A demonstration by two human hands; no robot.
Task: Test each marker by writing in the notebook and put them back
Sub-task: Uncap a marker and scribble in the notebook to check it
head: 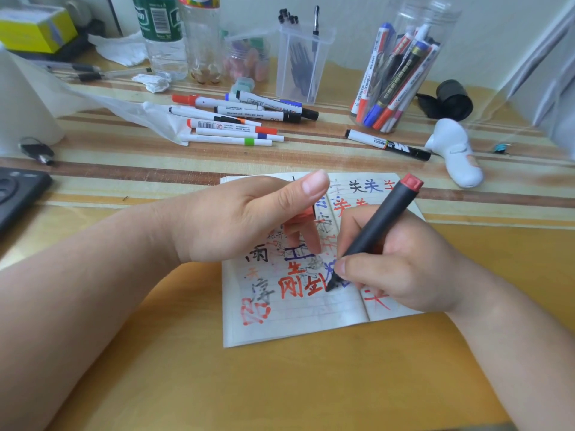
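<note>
Black red-ended marker (378,227) tilted, tip on open scribbled notebook (298,315); more markers (236,119) beyond

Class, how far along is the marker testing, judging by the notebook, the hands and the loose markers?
Done: the notebook already carries red, blue and black characters. In hand: the right hand writes with a black marker; the left hand holds a red cap. Left: capping it and probably returning the loose markers to the jar; which are tested is unclear.

Left forearm (93,275), right forearm (513,343) bare to frame edge; left hand (249,219) thumbnail (312,185) short, seemingly plain.
</note>
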